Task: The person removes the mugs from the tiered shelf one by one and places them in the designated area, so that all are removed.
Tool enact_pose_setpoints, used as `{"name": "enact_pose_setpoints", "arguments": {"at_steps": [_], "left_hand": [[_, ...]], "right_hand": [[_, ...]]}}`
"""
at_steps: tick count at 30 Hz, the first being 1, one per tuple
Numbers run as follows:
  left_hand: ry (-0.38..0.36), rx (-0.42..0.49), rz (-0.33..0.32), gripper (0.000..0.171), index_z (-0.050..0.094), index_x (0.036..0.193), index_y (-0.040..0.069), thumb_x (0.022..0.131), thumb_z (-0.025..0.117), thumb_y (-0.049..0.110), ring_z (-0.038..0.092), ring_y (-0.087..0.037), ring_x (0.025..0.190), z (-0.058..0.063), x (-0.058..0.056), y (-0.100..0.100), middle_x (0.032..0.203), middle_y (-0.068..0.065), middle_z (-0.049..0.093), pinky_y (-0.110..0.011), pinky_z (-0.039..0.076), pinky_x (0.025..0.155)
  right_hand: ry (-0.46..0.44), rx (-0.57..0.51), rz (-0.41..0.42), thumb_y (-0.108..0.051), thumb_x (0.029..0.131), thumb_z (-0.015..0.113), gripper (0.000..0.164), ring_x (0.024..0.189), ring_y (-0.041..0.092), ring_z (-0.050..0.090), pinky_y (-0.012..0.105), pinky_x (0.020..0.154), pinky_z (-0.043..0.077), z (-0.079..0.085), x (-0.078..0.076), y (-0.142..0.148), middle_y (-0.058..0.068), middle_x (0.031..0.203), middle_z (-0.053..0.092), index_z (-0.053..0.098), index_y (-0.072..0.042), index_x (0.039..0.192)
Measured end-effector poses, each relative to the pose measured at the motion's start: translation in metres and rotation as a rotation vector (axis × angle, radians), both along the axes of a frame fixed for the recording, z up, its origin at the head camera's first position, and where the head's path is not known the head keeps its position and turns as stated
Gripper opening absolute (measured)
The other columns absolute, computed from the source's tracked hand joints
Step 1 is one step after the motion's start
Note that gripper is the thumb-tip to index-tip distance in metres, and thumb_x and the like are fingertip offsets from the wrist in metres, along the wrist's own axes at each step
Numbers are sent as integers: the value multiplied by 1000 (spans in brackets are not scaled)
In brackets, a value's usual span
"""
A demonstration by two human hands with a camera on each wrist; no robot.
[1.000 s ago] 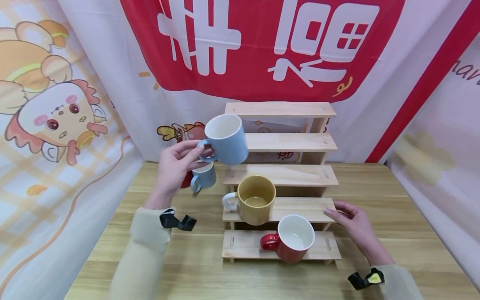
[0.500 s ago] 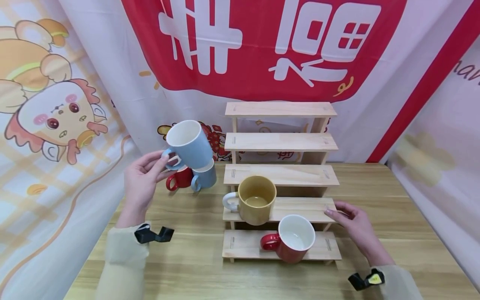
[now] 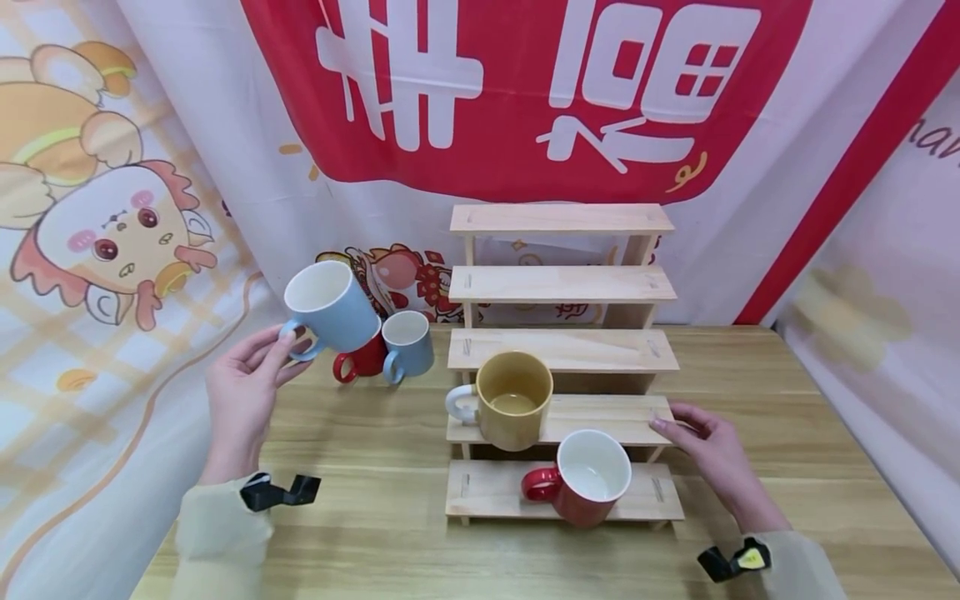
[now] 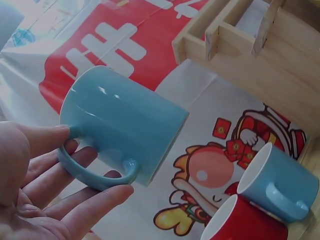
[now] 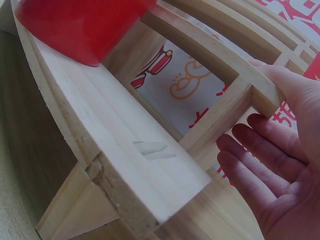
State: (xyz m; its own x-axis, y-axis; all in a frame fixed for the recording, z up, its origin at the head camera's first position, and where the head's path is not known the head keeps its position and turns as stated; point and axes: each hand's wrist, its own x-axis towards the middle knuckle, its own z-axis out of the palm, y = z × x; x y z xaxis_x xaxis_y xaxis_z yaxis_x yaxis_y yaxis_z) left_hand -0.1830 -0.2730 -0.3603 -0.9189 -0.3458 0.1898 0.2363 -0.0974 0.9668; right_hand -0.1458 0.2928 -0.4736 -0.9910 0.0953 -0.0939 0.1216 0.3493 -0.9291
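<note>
My left hand (image 3: 243, 387) holds a light blue mug (image 3: 341, 312) by its handle, raised above the left side of the table. In the left wrist view, thumb and fingers pinch that handle (image 4: 100, 177), and the mug is tilted. My right hand (image 3: 708, 454) grips the right end of the second step from the bottom of a wooden tiered shelf (image 3: 607, 417). Its thumb lies on top, with the fingers below the board. A mustard mug (image 3: 513, 421) with a white handle sits on that step. On the lowest step stands a red mug (image 3: 585, 504).
Behind the raised mug, another red mug (image 3: 369, 358) and a second light blue mug (image 3: 411, 354) stand side by side on the wooden table (image 3: 360, 517). Printed cloths (image 3: 247, 125) hang at the back and sides. The shelf's three upper steps bear nothing.
My left hand has carried the light blue mug left and down, away from the shelf, uncovering most of the rear mugs. My right hand stays on the shelf end.
</note>
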Motion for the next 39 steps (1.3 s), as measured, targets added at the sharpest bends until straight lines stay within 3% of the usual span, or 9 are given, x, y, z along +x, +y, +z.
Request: {"name": "enact_pose_setpoints", "arguments": {"at_steps": [10,22,28,39], "left_hand": [[-19,45,164,38,71,119,-4,89,80,18,74,-21,95,-10,-8,-18,111,-11,75,-33,59,77],[-43,144,276,34,73,116,-3,88,81,14,73,-21,92,-37,-40,-38,107,-14,75,-31,61,75],[-82,106,328,28,71,114,-6,91,79,9,72,-18,86,-60,-55,-49,96,-10,76,-27,61,72],[-137,65,384,22,69,109,-2,93,77,11,71,-10,81,-115,-70,-60,82,6,73,-16,59,64]], "right_hand": [[19,-7,1,-38,96,73,60,103,3,60,15,86,52,-1,0,1,13,131,61,57,1,139],[0,16,5,-42,96,71,62,106,5,58,16,85,53,0,0,1,17,137,57,57,0,140],[24,16,8,-40,97,72,59,105,4,58,17,85,53,-2,0,0,16,135,58,59,0,138],[28,14,3,-39,97,72,59,105,4,58,17,85,54,-1,0,0,16,134,59,59,1,137]]}}
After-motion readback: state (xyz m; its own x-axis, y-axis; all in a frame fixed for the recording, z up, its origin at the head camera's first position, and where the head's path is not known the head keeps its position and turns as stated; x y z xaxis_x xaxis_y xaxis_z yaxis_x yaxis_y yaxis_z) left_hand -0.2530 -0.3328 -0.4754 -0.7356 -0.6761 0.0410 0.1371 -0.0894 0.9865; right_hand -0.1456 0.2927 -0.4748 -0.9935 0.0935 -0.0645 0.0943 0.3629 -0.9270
